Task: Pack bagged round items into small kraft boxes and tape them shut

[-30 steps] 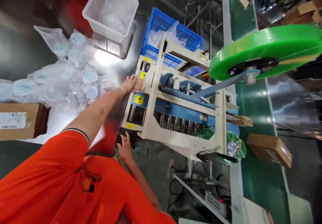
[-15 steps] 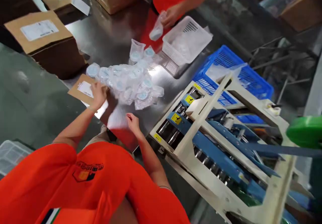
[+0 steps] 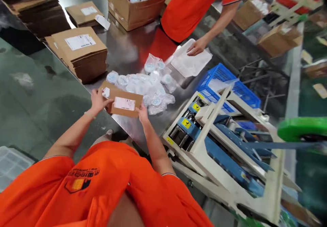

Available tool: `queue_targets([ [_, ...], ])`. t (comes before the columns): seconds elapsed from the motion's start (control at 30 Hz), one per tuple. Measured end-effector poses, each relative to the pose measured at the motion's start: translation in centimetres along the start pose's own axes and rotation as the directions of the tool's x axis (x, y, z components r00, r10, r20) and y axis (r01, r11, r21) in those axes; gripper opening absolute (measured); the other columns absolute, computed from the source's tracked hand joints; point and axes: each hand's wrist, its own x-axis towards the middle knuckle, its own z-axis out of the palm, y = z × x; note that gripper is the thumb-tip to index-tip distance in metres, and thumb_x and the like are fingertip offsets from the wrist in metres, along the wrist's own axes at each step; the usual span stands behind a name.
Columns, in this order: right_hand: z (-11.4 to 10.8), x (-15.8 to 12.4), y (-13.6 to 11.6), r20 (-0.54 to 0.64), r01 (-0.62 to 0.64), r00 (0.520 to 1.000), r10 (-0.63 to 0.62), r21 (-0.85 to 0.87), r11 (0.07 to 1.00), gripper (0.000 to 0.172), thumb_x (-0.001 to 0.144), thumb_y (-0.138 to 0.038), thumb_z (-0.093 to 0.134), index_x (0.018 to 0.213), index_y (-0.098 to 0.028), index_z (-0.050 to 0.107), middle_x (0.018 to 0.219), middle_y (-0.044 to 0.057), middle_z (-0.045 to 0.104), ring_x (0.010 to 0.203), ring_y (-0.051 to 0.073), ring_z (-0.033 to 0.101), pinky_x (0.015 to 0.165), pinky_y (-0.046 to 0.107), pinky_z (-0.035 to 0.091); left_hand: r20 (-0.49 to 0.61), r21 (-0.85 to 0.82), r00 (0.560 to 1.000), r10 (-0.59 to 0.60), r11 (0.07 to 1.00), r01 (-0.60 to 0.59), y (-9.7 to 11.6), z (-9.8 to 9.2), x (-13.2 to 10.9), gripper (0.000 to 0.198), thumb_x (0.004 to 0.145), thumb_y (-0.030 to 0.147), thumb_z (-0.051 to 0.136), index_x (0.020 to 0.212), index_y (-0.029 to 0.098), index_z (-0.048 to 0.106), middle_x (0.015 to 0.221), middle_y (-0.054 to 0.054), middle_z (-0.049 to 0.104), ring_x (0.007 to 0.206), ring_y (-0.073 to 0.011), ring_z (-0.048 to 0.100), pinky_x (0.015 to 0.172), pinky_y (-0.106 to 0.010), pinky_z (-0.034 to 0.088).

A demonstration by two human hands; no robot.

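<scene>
Both of my hands hold a flattened brown cardboard box (image 3: 139, 101) with a white printed label on it, raised at the edge of the metal table. My left hand (image 3: 98, 101) grips its left end, near a small white flap or paper. At the right end, my right hand (image 3: 142, 113) pinches the cardboard edge. Just beyond the box lies a pile of clear bubble-wrap packs (image 3: 145, 84) with round, pale blue-and-white items inside. What is under the box is hidden.
A stack of flat cardboard boxes (image 3: 89, 57) stands to the left. Across the metal table (image 3: 120, 43), a co-worker's hand (image 3: 196, 47) rests at a white plastic basket (image 3: 189, 65). A conveyor-type sealing machine (image 3: 217, 142) and a blue crate (image 3: 245, 92) are to the right.
My right hand, earlier apart from the cardboard beside a translucent bag, now holds the box's right end. The box is turned and lifted. The co-worker's hand moved from a pack to the basket.
</scene>
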Motion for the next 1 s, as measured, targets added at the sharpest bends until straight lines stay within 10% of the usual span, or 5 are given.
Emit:
queue_targets([
  [0.1,-4.9,-4.0,2.3,-0.138,-0.032,0.989,0.050,0.128,0.991,0.029,0.096,-0.034,0.067,0.118,-0.016,0.072,0.105,0.011,0.083,0.102,0.026,0.078,0.096,0.041,0.067,-0.065,-0.017,0.984,0.167,0.986,-0.169,4.1,-0.8,-0.1,0.096,0.094,0.063,0.083,0.163,0.005,0.048,0.162,-0.026,0.052,0.155,-0.0463,0.042,0.128,-0.057,0.040],
  [0.3,-9.6,-11.6,7.0,-0.358,-0.202,0.901,0.247,0.159,0.967,0.034,0.093,-0.047,0.073,0.108,-0.017,0.073,0.099,0.011,0.078,0.103,0.030,0.075,0.100,0.050,0.065,0.539,-0.110,0.724,0.430,0.888,-0.446,14.4,4.7,0.5,0.052,0.111,0.048,0.045,0.149,0.027,0.074,0.120,-0.013,0.082,0.116,-0.0351,0.075,0.097,-0.040,0.055],
  [0.5,-15.2,-12.6,7.9,-0.289,-0.066,0.956,-0.056,-0.394,0.917,0.080,0.095,-0.052,0.083,0.160,-0.014,0.057,0.166,0.025,0.055,0.165,0.038,0.042,0.135,0.056,0.040,0.694,-0.237,0.587,0.416,0.903,-0.358,14.9,10.7,-3.5,0.044,0.101,0.038,0.048,0.114,0.025,0.088,0.100,-0.008,0.086,0.088,-0.0274,0.078,0.079,-0.034,0.056],
  [0.67,-13.9,-15.2,9.7,-0.108,-0.245,0.968,0.226,-0.589,0.770,0.091,0.090,-0.041,0.090,0.169,-0.018,0.052,0.181,0.024,0.037,0.171,0.044,0.030,0.136,0.065,0.032,0.566,-0.243,0.699,0.437,0.899,-0.365,13.7,13.1,-5.9,0.049,0.101,0.039,0.049,0.132,0.017,0.081,0.129,-0.015,0.082,0.116,-0.0323,0.076,0.103,-0.041,0.059],
  [1.0,-12.4,-16.9,10.3,-0.061,-0.297,0.934,0.351,-0.679,0.672,0.059,0.092,-0.041,0.093,0.140,-0.013,0.074,0.139,0.020,0.068,0.133,0.035,0.059,0.117,0.047,0.048,0.596,-0.004,0.658,0.461,0.821,-0.571,18.8,14.0,-5.0,0.084,0.086,0.038,0.079,0.164,0.015,0.056,0.162,-0.025,0.061,0.158,-0.0463,0.047,0.124,-0.058,0.044],
])
